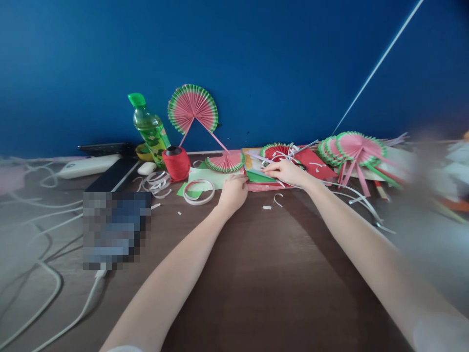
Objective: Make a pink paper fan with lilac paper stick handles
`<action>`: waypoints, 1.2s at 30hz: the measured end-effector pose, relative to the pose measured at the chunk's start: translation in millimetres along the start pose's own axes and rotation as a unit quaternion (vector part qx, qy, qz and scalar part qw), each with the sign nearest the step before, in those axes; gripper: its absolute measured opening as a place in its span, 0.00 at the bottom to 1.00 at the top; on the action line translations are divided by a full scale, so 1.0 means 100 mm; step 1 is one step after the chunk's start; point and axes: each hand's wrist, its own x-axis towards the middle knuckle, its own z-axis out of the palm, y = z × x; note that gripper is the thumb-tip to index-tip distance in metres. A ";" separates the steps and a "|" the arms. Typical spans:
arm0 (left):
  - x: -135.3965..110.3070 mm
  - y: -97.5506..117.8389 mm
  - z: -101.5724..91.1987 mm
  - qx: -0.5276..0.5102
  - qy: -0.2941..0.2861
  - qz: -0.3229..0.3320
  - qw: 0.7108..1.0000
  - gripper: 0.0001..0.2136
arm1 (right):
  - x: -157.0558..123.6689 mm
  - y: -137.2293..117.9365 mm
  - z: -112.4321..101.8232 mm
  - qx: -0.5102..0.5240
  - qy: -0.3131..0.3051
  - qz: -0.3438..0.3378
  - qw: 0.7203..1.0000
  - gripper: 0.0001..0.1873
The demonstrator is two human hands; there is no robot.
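Observation:
My left hand [233,191] rests on the brown table with its fingers curled onto the edge of a stack of coloured paper sheets [256,180]. My right hand [285,171] lies on the same stack, fingers pressed down on a green sheet. Just beyond the hands lies a half-open pink and green watermelon paper fan [224,162]. A second folded fan [275,150] with white paper strips sits behind my right hand.
A green bottle [149,128], a red ribbon spool [176,163], a tape roll [199,191] and curled white strips [156,183] lie left. An open fan [193,110] leans on the blue wall. More fans [352,149] pile right. Cables [47,288] and a phone lie far left.

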 end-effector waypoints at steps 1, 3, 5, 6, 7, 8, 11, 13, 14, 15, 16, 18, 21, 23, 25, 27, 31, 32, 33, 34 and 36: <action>0.00 0.00 0.00 0.000 -0.003 -0.001 1.000 0.18 | 0.00 -0.01 -0.01 -0.003 -0.001 0.004 1.000 0.12; 0.00 0.01 -0.01 0.001 -0.008 -0.002 1.000 0.18 | -0.01 -0.03 -0.01 -0.010 0.000 0.012 1.000 0.12; 0.00 0.02 -0.02 0.001 -0.011 -0.006 1.000 0.19 | -0.02 -0.04 0.00 -0.016 0.010 0.012 1.000 0.12; 0.00 0.02 -0.02 0.002 -0.011 -0.008 1.000 0.20 | -0.02 -0.05 0.01 -0.015 0.019 0.007 1.000 0.12; 0.00 0.02 -0.02 0.003 -0.011 -0.011 1.000 0.21 | -0.03 -0.05 0.01 -0.012 0.030 -0.002 0.999 0.13; 0.00 0.02 -0.02 0.005 -0.011 -0.013 1.000 0.22 | -0.04 -0.06 0.02 -0.009 0.041 -0.015 0.999 0.15; 0.00 0.02 -0.01 0.012 -0.020 -0.012 1.000 0.24 | -0.05 -0.10 0.04 -0.052 0.071 -0.047 0.995 0.19; 0.00 0.02 -0.01 0.015 -0.029 -0.006 0.999 0.25 | -0.06 -0.14 0.04 -0.105 0.070 -0.059 0.990 0.17; 0.00 0.02 0.00 0.014 -0.033 -0.002 0.999 0.26 | -0.06 -0.16 0.04 -0.122 0.065 -0.064 0.988 0.16; 0.00 0.01 0.00 0.012 -0.036 0.000 0.999 0.27 | -0.06 -0.18 0.04 -0.126 0.061 -0.067 0.988 0.15; 0.00 0.01 0.00 0.009 -0.040 0.002 0.999 0.28 | -0.07 -0.19 0.05 -0.119 0.057 -0.068 0.989 0.14; 0.01 0.00 0.00 0.006 -0.047 0.004 0.999 0.29 | -0.08 -0.20 0.06 -0.094 0.054 -0.061 0.992 0.11; 0.01 -0.01 0.01 0.008 -0.057 0.003 0.998 0.30 | -0.09 -0.20 0.07 -0.092 0.041 -0.043 0.994 0.12; 0.02 -0.01 0.01 0.010 -0.063 0.002 0.998 0.31 | -0.09 -0.20 0.08 -0.104 0.035 -0.036 0.993 0.13; 0.02 0.00 0.00 0.004 -0.069 0.003 0.998 0.32 | -0.09 -0.20 0.09 -0.108 0.033 -0.034 0.993 0.13; 0.01 0.00 -0.01 -0.008 -0.072 0.005 0.997 0.34 | -0.09 -0.20 0.09 -0.110 0.034 -0.040 0.992 0.12; 0.01 0.00 0.00 -0.022 -0.074 0.009 0.997 0.36 | -0.08 -0.20 0.08 -0.131 0.030 -0.058 0.989 0.12; 0.01 0.00 0.00 -0.021 -0.073 0.011 0.997 0.36 | -0.08 -0.20 0.08 -0.136 0.028 -0.060 0.988 0.12; 0.01 0.00 0.01 -0.018 -0.073 0.012 0.997 0.36 | -0.08 -0.20 0.08 -0.143 0.027 -0.060 0.988 0.12; 0.01 -0.01 0.01 -0.015 -0.072 0.013 0.997 0.36 | -0.07 -0.20 0.08 -0.149 0.025 -0.060 0.987 0.13; 0.01 -0.01 0.02 -0.008 -0.070 0.015 0.997 0.36 | -0.07 -0.20 0.08 -0.163 0.023 -0.062 0.984 0.13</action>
